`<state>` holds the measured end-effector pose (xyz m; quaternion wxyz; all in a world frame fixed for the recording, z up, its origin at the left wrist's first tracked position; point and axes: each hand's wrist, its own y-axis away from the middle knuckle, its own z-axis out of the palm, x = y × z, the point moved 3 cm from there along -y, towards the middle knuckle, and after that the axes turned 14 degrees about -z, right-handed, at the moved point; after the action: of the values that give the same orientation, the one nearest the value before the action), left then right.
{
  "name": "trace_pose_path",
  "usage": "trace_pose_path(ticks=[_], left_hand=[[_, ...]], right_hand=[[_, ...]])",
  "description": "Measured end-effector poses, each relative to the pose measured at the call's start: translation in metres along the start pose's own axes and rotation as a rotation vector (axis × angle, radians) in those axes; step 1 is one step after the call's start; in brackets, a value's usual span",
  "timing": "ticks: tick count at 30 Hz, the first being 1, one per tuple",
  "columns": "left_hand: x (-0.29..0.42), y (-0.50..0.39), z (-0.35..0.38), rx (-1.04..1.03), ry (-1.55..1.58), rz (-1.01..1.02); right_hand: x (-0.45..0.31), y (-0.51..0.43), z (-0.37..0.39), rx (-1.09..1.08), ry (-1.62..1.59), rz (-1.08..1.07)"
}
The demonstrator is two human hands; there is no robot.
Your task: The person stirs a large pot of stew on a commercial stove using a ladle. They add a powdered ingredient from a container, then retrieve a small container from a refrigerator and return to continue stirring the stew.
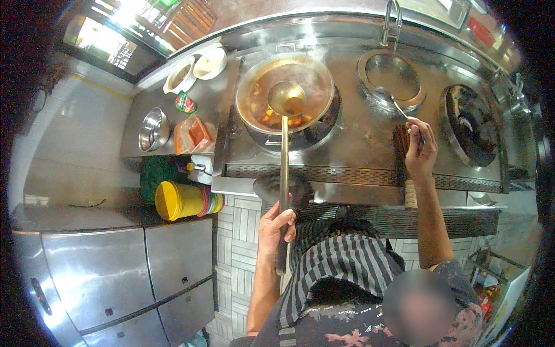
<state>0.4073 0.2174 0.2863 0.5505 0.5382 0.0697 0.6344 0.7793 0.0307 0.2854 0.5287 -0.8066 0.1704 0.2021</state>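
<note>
My left hand (277, 225) grips the dark end of a long-handled metal ladle (284, 160). The ladle's round bowl is over a wok (248, 73) of steaming reddish-brown broth (266, 86) with orange chunks; some liquid sits in the bowl. On the right, my right hand (420, 147) holds a metal spoon (398, 106) by its handle. The spoon's head is at the near rim of a round metal pot (362, 71) of cloudy liquid, below a faucet (391, 26). Whether the spoon touches that rim I cannot tell.
A bamboo wok brush (402, 147) lies beside my right wrist. Farther right is a dark wok (470, 126). White bowls (210, 63), a green packet (185, 102), a steel bowl (154, 129) and a tray of red sauce (199, 134) stand left. A yellow bucket (180, 200) is lower left.
</note>
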Motion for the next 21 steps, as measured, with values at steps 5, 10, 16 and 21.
trace_pose_path(ticks=[5, 10, 16, 21], left_hand=[[-0.002, 0.001, -0.001, -0.011, -0.027, 0.001], [-0.002, 0.005, -0.001, 0.024, -0.060, -0.005], [-0.005, 0.013, 0.003, 0.015, -0.047, -0.014], [-0.010, 0.018, 0.005, -0.012, -0.007, -0.033]], right_hand=[[-0.009, 0.018, 0.013, -0.326, 0.248, 0.091], [-0.017, 0.014, 0.011, -0.233, 0.211, 0.106], [-0.025, -0.004, 0.058, 0.021, -0.291, 0.484], [-0.043, -0.033, 0.138, -0.074, -0.346, 0.448]])
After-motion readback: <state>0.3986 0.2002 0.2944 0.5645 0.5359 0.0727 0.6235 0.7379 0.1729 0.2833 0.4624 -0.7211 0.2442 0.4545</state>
